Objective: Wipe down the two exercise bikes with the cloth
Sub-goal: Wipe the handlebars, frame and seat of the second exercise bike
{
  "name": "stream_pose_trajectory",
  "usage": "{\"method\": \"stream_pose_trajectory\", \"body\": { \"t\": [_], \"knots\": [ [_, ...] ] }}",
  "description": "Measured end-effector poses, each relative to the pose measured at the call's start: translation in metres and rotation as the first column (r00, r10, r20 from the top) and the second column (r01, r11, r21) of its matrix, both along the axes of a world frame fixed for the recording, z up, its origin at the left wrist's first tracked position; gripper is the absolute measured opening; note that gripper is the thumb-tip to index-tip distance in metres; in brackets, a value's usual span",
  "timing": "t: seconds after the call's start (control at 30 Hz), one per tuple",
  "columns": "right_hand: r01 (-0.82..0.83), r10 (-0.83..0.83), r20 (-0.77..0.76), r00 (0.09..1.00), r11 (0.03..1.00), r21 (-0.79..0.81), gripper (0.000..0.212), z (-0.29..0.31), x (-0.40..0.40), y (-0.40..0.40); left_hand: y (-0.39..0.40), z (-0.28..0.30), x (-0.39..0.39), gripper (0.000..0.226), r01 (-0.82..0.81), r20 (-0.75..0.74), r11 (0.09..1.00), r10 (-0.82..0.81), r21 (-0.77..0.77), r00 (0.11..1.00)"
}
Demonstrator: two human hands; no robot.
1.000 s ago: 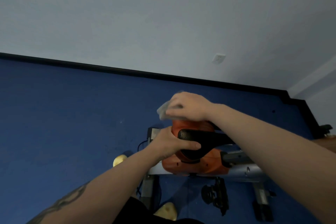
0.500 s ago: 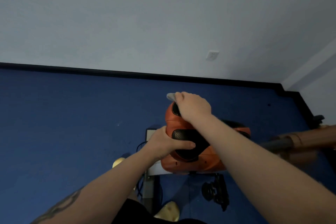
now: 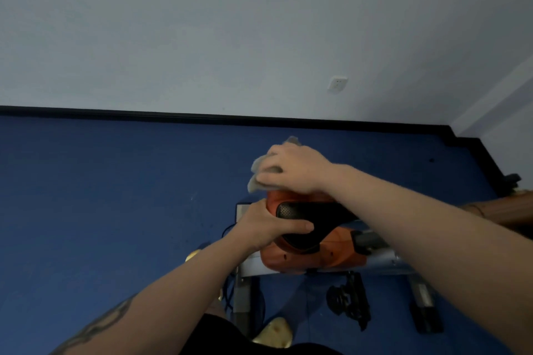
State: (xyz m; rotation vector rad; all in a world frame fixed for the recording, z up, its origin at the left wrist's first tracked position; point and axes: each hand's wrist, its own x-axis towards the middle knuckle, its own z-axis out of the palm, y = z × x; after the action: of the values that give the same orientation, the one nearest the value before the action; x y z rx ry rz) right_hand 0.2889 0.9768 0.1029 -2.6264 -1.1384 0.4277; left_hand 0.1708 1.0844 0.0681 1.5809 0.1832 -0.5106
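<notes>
The left hand [image 3: 265, 225] has its fingers wrapped over the nose of the black saddle [image 3: 311, 216]. Just beyond, the right hand [image 3: 291, 168] clutches the grey cloth [image 3: 256, 170], bunched against the top of the orange exercise bike [image 3: 311, 256], standing on the blue floor [image 3: 115, 196].

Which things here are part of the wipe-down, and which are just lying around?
In the job:
- cloth, held by the right hand at the far end of the bike
- orange exercise bike
- black saddle, gripped by the left hand

Lying about:
- wall socket
- black cable on the blue floor
</notes>
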Motion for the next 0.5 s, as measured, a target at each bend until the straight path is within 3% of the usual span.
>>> {"method": "stream_pose_trajectory", "body": {
  "t": [0.07, 0.1, 0.17, 0.23, 0.3, 0.37, 0.4, 0.43, 0.5],
  "knots": [
    [0.191, -0.183, -0.199, 0.963, 0.981, 0.019, 0.038, 0.004, 0.015, -0.002, 0.001, 0.001, 0.001, 0.038, 0.003, -0.021, 1.000, -0.003, -0.028, 1.000],
    [0.279, -0.275, -0.228, 0.934, 0.960, -0.014, 0.036, 0.001, 0.020, -0.002, 0.002, 0.001, 0.000, 0.039, -0.003, -0.022, 0.999, 0.002, -0.043, 1.000],
    [0.320, -0.325, -0.143, 0.935, 0.945, -0.062, 0.027, 0.000, 0.010, 0.005, 0.001, 0.000, -0.001, 0.039, -0.015, -0.017, 0.999, 0.015, -0.044, 1.000],
    [0.118, -0.115, 0.167, 0.979, 0.993, -0.012, 0.026, -0.005, -0.015, 0.011, 0.000, 0.000, -0.002, 0.041, -0.036, 0.015, 0.999, 0.036, -0.022, 0.999],
    [-0.094, 0.100, 0.254, 0.962, 0.995, -0.038, 0.038, -0.005, -0.024, 0.007, 0.000, 0.000, -0.001, 0.044, -0.047, 0.031, 0.999, 0.048, -0.011, 0.998],
    [0.074, -0.074, -0.039, 0.997, 0.997, 0.001, 0.043, 0.008, -0.005, 0.000, 0.001, 0.002, 0.001, 0.045, -0.015, 0.001, 1.000, 0.016, -0.025, 1.000],
    [0.230, -0.227, -0.189, 0.955, 0.973, -0.007, 0.041, 0.007, 0.009, -0.002, 0.002, 0.002, 0.001, 0.047, -0.004, -0.017, 0.999, 0.003, -0.044, 1.000],
    [0.329, -0.329, -0.228, 0.916, 0.944, -0.041, 0.038, 0.001, 0.019, -0.003, 0.001, 0.002, 0.000, 0.048, -0.004, -0.025, 0.998, 0.003, -0.058, 1.000],
    [0.319, -0.332, -0.084, 0.940, 0.938, -0.133, 0.037, -0.004, 0.014, -0.002, 0.001, 0.001, -0.001, 0.043, -0.012, -0.021, 0.999, 0.011, -0.051, 1.000]
  ]
}}
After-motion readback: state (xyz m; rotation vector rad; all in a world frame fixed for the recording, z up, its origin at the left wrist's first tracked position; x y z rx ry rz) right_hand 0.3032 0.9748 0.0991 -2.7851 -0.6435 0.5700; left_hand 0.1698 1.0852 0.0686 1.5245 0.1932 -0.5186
